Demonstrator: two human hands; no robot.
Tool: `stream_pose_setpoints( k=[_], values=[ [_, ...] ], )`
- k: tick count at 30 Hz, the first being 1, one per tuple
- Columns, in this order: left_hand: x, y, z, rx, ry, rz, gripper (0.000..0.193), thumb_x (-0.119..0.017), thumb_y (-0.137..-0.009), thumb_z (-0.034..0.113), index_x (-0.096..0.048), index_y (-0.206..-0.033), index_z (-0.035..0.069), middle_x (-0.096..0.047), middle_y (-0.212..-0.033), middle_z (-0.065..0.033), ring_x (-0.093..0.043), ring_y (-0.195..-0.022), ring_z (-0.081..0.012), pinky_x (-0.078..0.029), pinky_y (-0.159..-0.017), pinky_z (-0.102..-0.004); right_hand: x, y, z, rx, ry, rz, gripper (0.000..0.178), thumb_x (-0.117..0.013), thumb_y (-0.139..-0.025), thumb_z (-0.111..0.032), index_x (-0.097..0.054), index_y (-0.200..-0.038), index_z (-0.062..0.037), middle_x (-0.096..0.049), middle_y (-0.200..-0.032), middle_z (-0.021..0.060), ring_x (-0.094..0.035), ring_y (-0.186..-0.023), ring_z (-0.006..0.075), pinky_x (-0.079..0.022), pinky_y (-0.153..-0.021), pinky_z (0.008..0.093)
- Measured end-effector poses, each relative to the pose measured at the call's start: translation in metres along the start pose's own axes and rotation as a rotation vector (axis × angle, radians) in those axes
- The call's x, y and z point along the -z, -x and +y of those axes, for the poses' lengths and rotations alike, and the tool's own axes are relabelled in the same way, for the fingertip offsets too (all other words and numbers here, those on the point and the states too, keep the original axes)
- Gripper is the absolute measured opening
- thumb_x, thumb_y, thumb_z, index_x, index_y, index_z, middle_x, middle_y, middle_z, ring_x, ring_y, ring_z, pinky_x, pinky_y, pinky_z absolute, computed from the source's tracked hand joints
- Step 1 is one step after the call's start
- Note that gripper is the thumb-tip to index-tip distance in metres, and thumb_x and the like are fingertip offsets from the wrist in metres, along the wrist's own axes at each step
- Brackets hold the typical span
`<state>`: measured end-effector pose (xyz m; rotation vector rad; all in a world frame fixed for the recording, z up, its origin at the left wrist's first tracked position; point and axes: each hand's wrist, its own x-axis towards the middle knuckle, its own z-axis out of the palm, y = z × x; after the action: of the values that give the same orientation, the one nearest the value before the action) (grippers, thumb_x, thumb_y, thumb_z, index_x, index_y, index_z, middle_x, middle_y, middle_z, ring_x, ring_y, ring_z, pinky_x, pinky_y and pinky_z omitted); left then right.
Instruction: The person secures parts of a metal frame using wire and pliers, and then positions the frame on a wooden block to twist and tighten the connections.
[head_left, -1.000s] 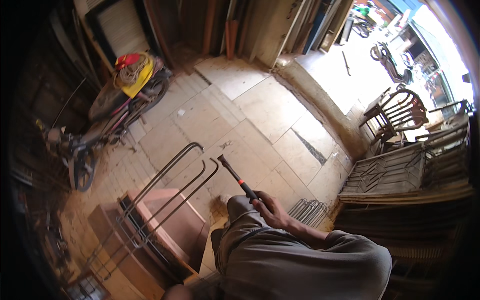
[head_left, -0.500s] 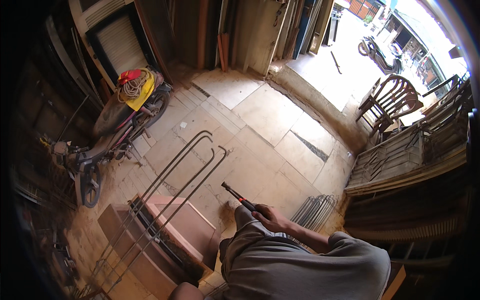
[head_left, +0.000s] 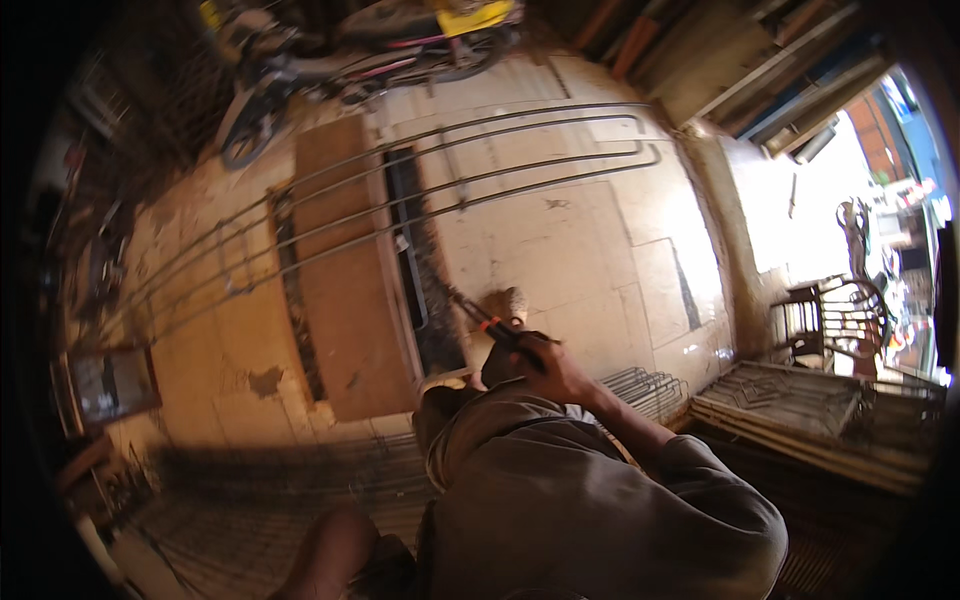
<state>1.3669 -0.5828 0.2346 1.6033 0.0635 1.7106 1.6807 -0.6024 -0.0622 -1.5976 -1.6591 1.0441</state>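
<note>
hand on a tool over bent steel rods

the right hand is closed around a tool with an orange and black handle, fingers wrapped tight on the grip. the tool's dark tip points up and left, toward the edge of a low wooden bench. the left hand cannot be made out, so its fingers cannot be told.

long bent steel rods lie across the bench top, running from the left side out over the tiled floor and ending in rounded bends at the upper right. the tool sits just below these rods, near the bench's right edge, above a foot on the floor.

a bundle of short bent steel loops lies on the floor just right of the forearm. metal grilles are stacked at the right, with a chair behind them. a bicycle leans at the top left.
</note>
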Motion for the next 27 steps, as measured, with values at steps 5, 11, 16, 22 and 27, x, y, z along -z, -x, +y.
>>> stream_pose_setpoints(
  k=[5,11,16,22,27],
  values=[
    [0.088,0.143,0.042,0.462,0.123,0.245,0.028,-0.063,-0.090,0.019,-0.051,-0.109,0.002,-0.053,-0.079,-0.0072,-0.050,-0.056,-0.0142,-0.047,-0.047,-0.0302,-0.053,-0.012,0.005,0.053,-0.051,-0.030,0.015,-0.060,-0.087,-0.003,-0.056,-0.101,0.0020,-0.059,-0.091,0.0175,-0.058,-0.077,0.0310,-0.045,-0.066,0.0373],
    [0.047,0.222,-0.008,0.954,-0.260,0.704,0.037,-0.074,-0.086,0.023,-0.045,-0.071,0.007,-0.040,-0.061,0.0018,-0.037,-0.052,-0.0086,-0.026,-0.047,-0.0258,-0.108,-0.033,0.004,-0.059,0.080,0.165,0.023,-0.062,-0.086,-0.006,-0.055,-0.107,-0.0011,-0.058,-0.102,0.0224,-0.060,-0.081,0.0407,-0.047,-0.067,0.0473],
    [0.055,0.232,-0.021,0.992,-0.390,0.770,0.047,-0.065,-0.089,0.053,-0.044,-0.077,0.013,-0.038,-0.061,0.0022,-0.034,-0.051,-0.0087,-0.026,-0.046,-0.0261,-0.138,-0.055,0.017,-0.090,0.077,0.093,0.040,-0.065,-0.086,-0.015,-0.049,-0.119,0.0022,-0.044,-0.122,0.0364,-0.047,-0.112,0.0557,-0.047,-0.088,0.0562],
    [0.090,0.207,-0.030,0.884,-0.467,0.851,0.063,-0.044,-0.090,0.072,-0.040,-0.078,0.010,-0.036,-0.068,0.0006,-0.033,-0.057,-0.0089,-0.024,-0.051,-0.0250,-0.136,-0.066,0.001,0.047,0.253,0.012,0.042,-0.067,-0.083,-0.012,-0.051,-0.120,-0.0004,-0.049,-0.124,0.0294,-0.048,-0.116,0.0519,-0.047,-0.092,0.0535],
    [0.100,0.193,-0.038,0.686,-0.637,0.833,0.052,-0.049,-0.095,0.060,-0.042,-0.088,0.009,-0.040,-0.069,-0.0011,-0.038,-0.059,-0.0080,-0.029,-0.051,-0.0246,-0.125,-0.070,0.003,0.057,0.236,0.060,0.033,-0.066,-0.084,-0.011,-0.056,-0.114,-0.0018,-0.052,-0.122,0.0256,-0.053,-0.114,0.0468,-0.048,-0.092,0.0511]
  ],
)
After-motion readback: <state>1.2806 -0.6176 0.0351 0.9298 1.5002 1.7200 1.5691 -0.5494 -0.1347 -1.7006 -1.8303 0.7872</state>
